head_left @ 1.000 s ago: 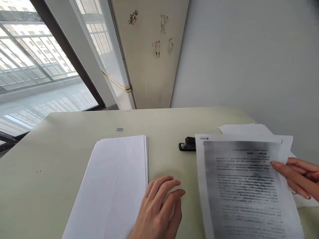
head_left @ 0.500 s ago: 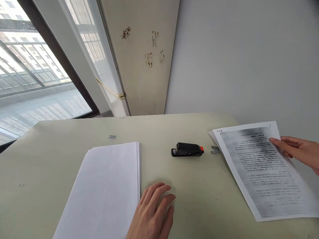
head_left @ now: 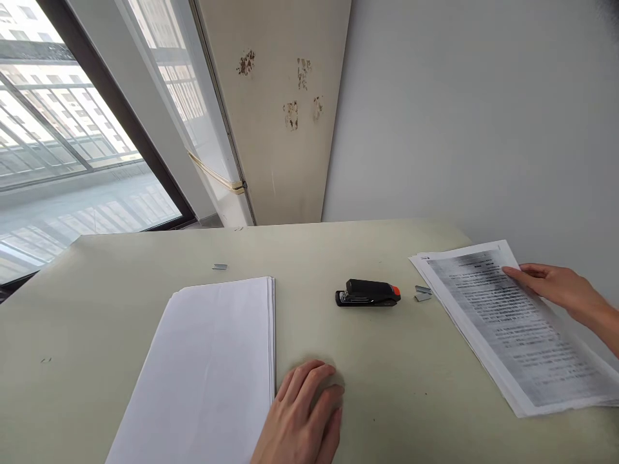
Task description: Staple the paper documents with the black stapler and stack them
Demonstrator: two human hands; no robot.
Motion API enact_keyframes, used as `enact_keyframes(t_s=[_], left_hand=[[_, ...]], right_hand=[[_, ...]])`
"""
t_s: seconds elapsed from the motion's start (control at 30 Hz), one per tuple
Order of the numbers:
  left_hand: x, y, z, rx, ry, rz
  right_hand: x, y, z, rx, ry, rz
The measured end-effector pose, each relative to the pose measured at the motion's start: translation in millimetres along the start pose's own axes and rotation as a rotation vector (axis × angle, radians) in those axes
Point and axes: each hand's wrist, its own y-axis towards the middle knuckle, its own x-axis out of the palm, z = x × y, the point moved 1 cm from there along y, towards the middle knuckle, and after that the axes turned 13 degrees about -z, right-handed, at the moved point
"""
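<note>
My right hand [head_left: 546, 283] pinches the top edge area of a printed sheet [head_left: 507, 328] at the right of the table, thumb on top and the other fingers beneath. Dense dark text and grey smudging cover this page. It lies over other sheets, whose corners show at its upper left. My left hand [head_left: 304, 409] rests on the table with loosely bent, slightly parted fingers, and nothing shows in it. Right beside it is a stack of white paper [head_left: 203, 361], blank side up. Between the hands, farther back, lies a black stapler [head_left: 368, 293] with a red end.
Small strips of staples [head_left: 422, 294] lie between the stapler and the printed sheets. Another staple strip [head_left: 220, 266] sits behind the white stack. Loose staples [head_left: 46, 360] are at the far left of the table [head_left: 387, 380]. Beyond stand a cabinet-like panel [head_left: 285, 167] and a grey wall [head_left: 435, 116].
My right hand has moved a little left, bringing the printed sheet left and lower over the other sheets. My left hand stays by the white stack. The view has shifted slightly.
</note>
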Motion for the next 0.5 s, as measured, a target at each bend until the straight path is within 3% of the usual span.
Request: enact_keyframes(t_s=[0.1, 0.2, 0.5], left_hand=[[1.1, 0, 0, 0.003, 0.013, 0.007], [1.7, 0, 0, 0.011, 0.018, 0.01], [2.3, 1, 0, 0.023, 0.032, -0.01]], right_hand=[[9, -1, 3, 0.047, -0.014, -0.166], [14, -4, 3, 0.061, -0.042, -0.197], [24, -28, -22, -0.024, -0.16, 0.02]])
